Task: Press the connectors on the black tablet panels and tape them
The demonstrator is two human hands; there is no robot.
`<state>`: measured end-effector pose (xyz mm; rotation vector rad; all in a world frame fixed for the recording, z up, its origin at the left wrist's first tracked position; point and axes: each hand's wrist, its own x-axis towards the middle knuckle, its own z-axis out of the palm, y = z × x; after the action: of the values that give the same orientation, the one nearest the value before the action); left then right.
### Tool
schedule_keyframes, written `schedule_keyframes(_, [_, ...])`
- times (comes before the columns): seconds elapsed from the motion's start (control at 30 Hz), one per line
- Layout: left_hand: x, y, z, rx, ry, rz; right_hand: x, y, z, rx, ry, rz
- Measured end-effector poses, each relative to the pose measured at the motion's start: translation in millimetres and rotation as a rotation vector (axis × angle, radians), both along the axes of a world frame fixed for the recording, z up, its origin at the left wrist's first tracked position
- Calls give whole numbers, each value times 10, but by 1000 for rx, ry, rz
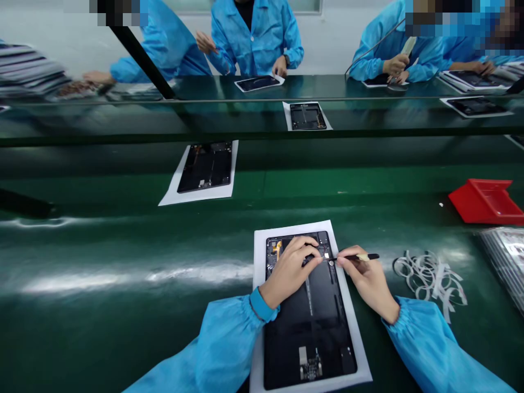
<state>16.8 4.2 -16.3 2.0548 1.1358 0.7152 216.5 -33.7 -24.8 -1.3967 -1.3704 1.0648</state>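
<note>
An opened tablet housing (286, 333), black with its inner parts showing, lies on a white sheet (362, 365) in front of me. Over its upper part rests my left hand (291, 267), thumb and index finger pinched together by the right edge; whatever they hold is too small to make out. My right hand (366, 278) grips slim black tweezers (372, 256) with a pale wrap around them. Their tip points left, close to my left fingertips and a small round part (331, 263). My left hand hides some of the upper components.
Curled white strips (434, 278) lie right of my right hand, near a red bin (491, 199) and stacked clear trays (505, 262). Another tablet housing (207, 166) sits farther back on the green bench (123, 333). Several co-workers in blue work opposite, beyond a dark rail (262, 134).
</note>
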Motion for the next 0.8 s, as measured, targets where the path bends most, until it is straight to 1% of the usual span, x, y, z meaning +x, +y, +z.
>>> schedule_keyframes(0.17, [4, -11, 8, 18, 37, -16, -8, -2, -2, 5, 8, -12])
schedule_keyframes(0.37, [24, -20, 24, 42, 33, -15, -12, 38, -6, 3, 32, -66])
schedule_keyframes(0.57, [14, -6, 0, 45, 4, -14, -27, 79, -8, -14, 53, -60])
schedule_keyframes(0.8, [3, 1, 25, 29, -9, -32, -11, 64, -60, 3, 26, -50])
